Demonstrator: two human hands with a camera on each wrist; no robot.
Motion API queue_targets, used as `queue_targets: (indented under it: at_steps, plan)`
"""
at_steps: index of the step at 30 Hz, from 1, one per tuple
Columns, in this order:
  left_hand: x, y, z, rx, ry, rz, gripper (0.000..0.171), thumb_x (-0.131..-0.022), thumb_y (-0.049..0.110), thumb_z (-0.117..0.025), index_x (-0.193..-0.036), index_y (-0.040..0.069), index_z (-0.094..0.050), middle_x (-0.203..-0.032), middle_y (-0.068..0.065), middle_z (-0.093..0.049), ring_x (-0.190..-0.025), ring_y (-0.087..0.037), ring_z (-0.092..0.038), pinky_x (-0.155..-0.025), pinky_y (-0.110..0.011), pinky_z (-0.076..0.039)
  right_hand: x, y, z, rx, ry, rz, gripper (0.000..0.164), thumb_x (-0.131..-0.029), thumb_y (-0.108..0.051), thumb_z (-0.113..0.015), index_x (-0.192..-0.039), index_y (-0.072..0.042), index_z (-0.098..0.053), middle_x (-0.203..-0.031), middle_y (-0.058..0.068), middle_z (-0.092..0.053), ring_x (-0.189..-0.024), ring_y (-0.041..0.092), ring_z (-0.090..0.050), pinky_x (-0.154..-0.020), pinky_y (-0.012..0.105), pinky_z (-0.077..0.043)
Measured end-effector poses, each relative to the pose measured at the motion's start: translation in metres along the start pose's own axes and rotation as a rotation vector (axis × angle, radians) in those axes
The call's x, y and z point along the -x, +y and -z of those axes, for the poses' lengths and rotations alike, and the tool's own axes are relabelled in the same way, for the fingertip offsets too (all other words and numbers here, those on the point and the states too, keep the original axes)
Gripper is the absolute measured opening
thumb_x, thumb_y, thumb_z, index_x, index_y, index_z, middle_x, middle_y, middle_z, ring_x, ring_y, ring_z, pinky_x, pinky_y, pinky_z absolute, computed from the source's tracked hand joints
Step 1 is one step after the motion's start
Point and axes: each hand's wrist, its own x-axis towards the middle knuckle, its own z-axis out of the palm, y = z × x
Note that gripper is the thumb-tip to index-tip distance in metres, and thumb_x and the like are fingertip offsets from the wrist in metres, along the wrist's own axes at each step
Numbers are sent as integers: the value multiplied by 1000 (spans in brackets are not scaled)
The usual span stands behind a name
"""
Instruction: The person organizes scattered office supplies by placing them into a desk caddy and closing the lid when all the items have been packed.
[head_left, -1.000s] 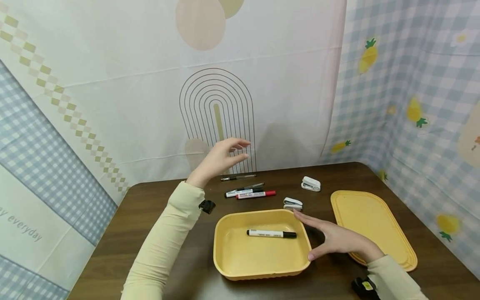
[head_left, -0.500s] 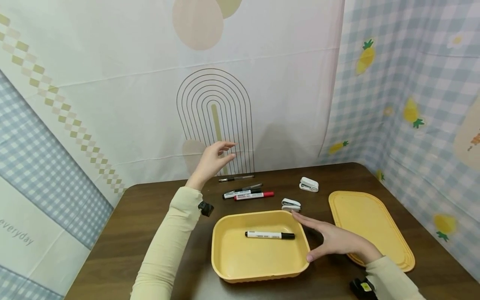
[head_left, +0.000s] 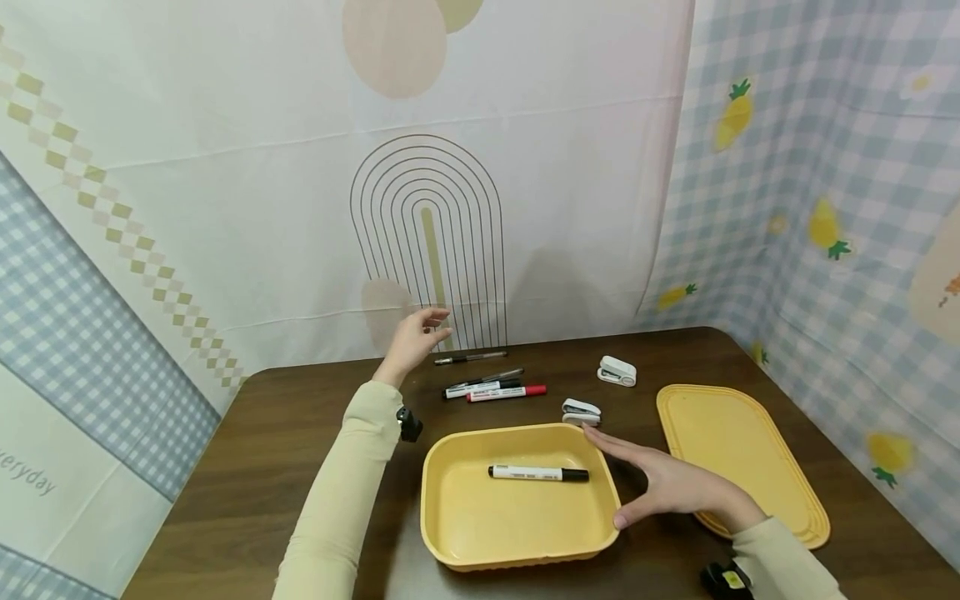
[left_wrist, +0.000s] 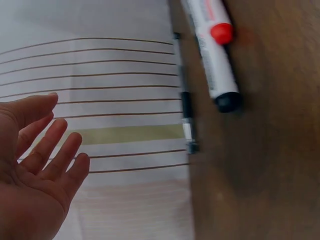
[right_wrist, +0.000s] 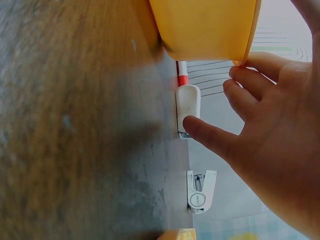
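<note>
My left hand [head_left: 414, 340] hovers with loosely bent fingers and nothing in them, left of the pens at the table's back. A black-gripped pen [head_left: 470, 358] lies by the back edge. In front of it a marker with a red cap [head_left: 506, 393] lies beside a black-capped marker [head_left: 459, 391] and a thin pen [head_left: 502, 376]. My right hand [head_left: 667, 487] spans the right end of a yellow plastic box [head_left: 517, 525], fingertips and thumb touching its rim at two corners. Inside the box is a white marker with a black cap [head_left: 528, 473].
Two small white staplers are on the table: one [head_left: 581, 412] just behind the box, another [head_left: 617, 371] farther back. A yellow lid [head_left: 742, 458] lies flat to the right, behind my right wrist. Patterned cloth [head_left: 570, 167] hangs behind the table.
My left hand has come down and moved left, toward the table's back edge. The right hand keeps its place at the box. The view has shifted slightly.
</note>
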Motion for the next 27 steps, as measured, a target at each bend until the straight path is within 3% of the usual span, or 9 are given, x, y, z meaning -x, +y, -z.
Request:
queue_targets:
  at_steps: [7, 13, 21, 27]
  plan:
    - [-2, -20, -17, 9, -2, 56, 38, -97, 12, -68, -133, 0, -62, -131, -19, -64, -121, -35, -58, -98, -49, -49, 0, 1, 0, 0, 2, -8, 107, -82, -32, -85, -163, -24, -16, -168, 0, -15, -149, 28, -20, -113, 43, -32]
    - [3, -28, -28, -18, -55, 97, 39, -98, 11, -65, -135, -1, -61, -133, -20, -61, -123, -36, -56, -98, -49, -49, 0, 0, 0, -7, 2, 5, 107, -82, -31, -85, -163, -22, -16, -168, 4, -15, -149, 30, -19, -114, 41, -31]
    - [5, -39, -33, -70, -84, 136, 37, -98, 6, -65, -134, -3, -61, -133, -21, -62, -122, -37, -57, -101, -49, -46, 1, -2, 0, 0, 4, 3, 106, -83, -31, -85, -163, -26, -16, -168, -2, -15, -149, 31, -19, -114, 43, -32]
    - [12, -49, -38, -101, -119, 164, 38, -98, 6, -64, -135, -2, -61, -135, -21, -60, -126, -39, -54, -104, -51, -44, 2, -1, -2, -8, 11, 3, 106, -82, -31, -86, -163, -24, -18, -168, -1, -16, -150, 29, -19, -115, 37, -30]
